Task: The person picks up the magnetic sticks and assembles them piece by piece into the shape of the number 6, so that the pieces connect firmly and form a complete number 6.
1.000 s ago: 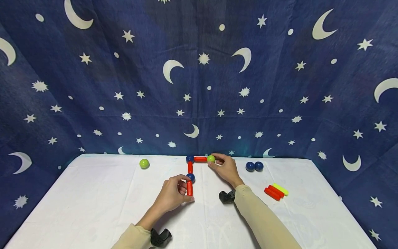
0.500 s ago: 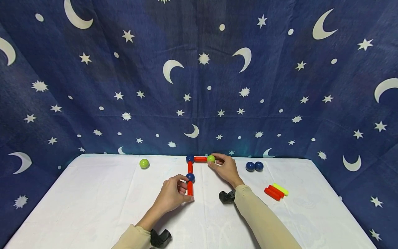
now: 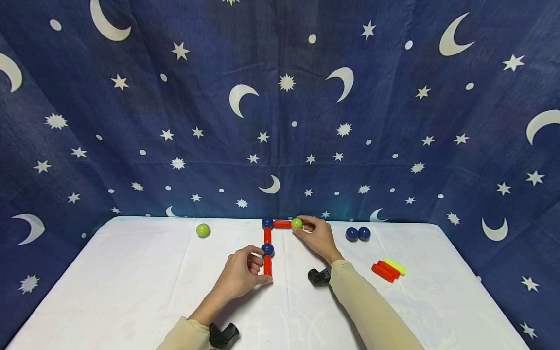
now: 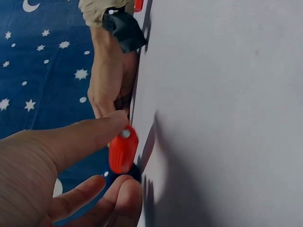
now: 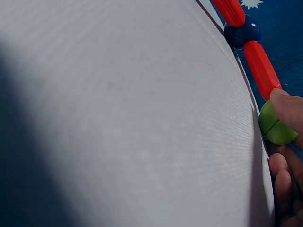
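Magnetic sticks and balls form an L in the head view. Its corner is a blue ball (image 3: 267, 223). A red stick (image 3: 282, 224) runs right from there to a green ball (image 3: 297, 223), which my right hand (image 3: 318, 237) pinches between thumb and fingers. Toward me, a second red stick (image 3: 268, 235) leads to another blue ball (image 3: 268, 249), then a nearer red stick (image 3: 267, 265). My left hand (image 3: 240, 273) holds this last stick, thumb at its near end and index finger at the blue ball. The left wrist view shows the thumb against the stick's end (image 4: 124, 149).
A loose green ball (image 3: 203, 230) lies left of the L. Two blue balls (image 3: 358, 234) sit side by side to the right. Nearer, two loose red sticks (image 3: 385, 271) and a yellow stick (image 3: 395, 266) lie together. A starry cloth (image 3: 280, 121) hangs behind the white table (image 3: 131, 282).
The nearest red stick has straightened slightly into line with the near blue ball. My left hand and wrist have shifted a little to the left. My right hand stays put on the green ball.
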Motion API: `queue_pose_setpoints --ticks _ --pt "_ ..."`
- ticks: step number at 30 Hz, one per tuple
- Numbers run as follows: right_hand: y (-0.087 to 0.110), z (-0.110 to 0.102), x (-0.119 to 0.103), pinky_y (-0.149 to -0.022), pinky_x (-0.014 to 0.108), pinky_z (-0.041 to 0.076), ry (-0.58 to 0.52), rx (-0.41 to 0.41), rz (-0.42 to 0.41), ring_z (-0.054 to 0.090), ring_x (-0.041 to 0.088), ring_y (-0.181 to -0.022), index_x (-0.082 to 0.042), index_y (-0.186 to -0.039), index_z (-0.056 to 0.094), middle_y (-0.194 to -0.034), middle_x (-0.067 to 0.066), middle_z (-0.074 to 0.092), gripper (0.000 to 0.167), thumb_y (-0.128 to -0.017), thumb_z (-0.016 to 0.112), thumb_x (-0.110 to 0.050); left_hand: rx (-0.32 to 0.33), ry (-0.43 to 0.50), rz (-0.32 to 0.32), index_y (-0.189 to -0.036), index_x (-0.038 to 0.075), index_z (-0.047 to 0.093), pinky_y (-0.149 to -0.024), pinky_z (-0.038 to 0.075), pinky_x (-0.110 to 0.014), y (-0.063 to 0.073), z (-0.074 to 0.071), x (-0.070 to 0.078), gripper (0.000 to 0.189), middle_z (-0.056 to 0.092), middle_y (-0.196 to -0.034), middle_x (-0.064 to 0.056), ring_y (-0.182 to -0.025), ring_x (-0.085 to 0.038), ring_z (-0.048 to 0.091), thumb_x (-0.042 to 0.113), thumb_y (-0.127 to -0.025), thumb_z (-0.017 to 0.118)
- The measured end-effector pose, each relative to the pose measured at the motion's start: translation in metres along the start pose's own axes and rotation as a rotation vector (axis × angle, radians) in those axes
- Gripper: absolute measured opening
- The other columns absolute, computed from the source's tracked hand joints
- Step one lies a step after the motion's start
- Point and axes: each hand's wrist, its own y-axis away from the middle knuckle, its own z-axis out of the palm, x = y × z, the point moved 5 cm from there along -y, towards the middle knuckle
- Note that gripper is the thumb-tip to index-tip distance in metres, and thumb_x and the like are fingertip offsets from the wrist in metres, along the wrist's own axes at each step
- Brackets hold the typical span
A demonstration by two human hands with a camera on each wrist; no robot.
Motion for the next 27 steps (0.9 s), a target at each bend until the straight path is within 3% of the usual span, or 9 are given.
queue_pose_setpoints --ticks 5,11,18,21,24,27 --pt "0.000 0.001 0.001 -0.077 0.030 0.049 -0.003 -0.002 0.015 0.059 0.016 -0.085 -0.009 -0.121 0.075 -0.100 0.005 0.072 0.038 -0.085 0.084 -0.020 0.038 0.048 -0.025 -0.111 -0.005 0.068 -0.065 0.054 -0.022 -0.001 -0.014 -0.005 0.053 0.070 -0.084 -0.009 -0.071 -0.016 0.064 0.004 -0.066 0.094" --pt "0.000 0.001 0.000 -0.078 0.031 0.049 0.003 -0.001 0.014 0.059 0.017 -0.086 -0.009 -0.121 0.074 -0.101 0.005 0.071 0.039 -0.085 0.083 -0.019 0.152 0.087 -0.087 -0.116 -0.006 0.068 -0.069 0.055 -0.022 -0.005 -0.046 -0.016 0.052 0.071 -0.091 -0.014 -0.075 -0.016 0.064 0.005 -0.071 0.092" --pt "0.000 0.001 0.001 -0.079 0.031 0.050 0.008 -0.002 0.024 0.059 0.017 -0.087 -0.009 -0.121 0.074 -0.103 0.006 0.071 0.039 -0.085 0.083 -0.020 0.339 -0.039 -0.093 -0.123 -0.001 0.069 -0.073 0.053 -0.020 -0.013 -0.095 -0.039 0.047 0.070 -0.103 -0.019 -0.086 -0.025 0.067 0.008 -0.081 0.085" --pt "0.001 0.001 0.001 -0.080 0.032 0.050 0.009 -0.003 0.027 0.059 0.018 -0.088 -0.009 -0.122 0.074 -0.105 0.006 0.071 0.039 -0.085 0.083 -0.019 0.404 -0.084 -0.110 -0.126 -0.001 0.068 -0.076 0.053 -0.025 -0.015 -0.111 -0.052 0.046 0.070 -0.106 -0.021 -0.090 -0.032 0.068 0.008 -0.083 0.084" --pt "0.001 0.001 0.001 -0.080 0.032 0.050 0.011 -0.004 0.030 0.059 0.018 -0.088 -0.009 -0.122 0.074 -0.106 0.007 0.071 0.039 -0.085 0.083 -0.019 0.445 -0.127 -0.124 -0.126 -0.002 0.068 -0.081 0.053 -0.036 -0.016 -0.123 -0.061 0.047 0.067 -0.111 -0.025 -0.095 -0.038 0.067 0.009 -0.083 0.083" --pt "0.001 0.001 0.000 -0.080 0.032 0.050 0.012 -0.005 0.028 0.059 0.018 -0.089 -0.009 -0.122 0.074 -0.106 0.007 0.071 0.039 -0.086 0.083 -0.020 0.439 -0.163 -0.147 -0.129 -0.002 0.066 -0.083 0.052 -0.042 -0.017 -0.130 -0.069 0.050 0.064 -0.117 -0.028 -0.100 -0.042 0.065 0.010 -0.083 0.083"
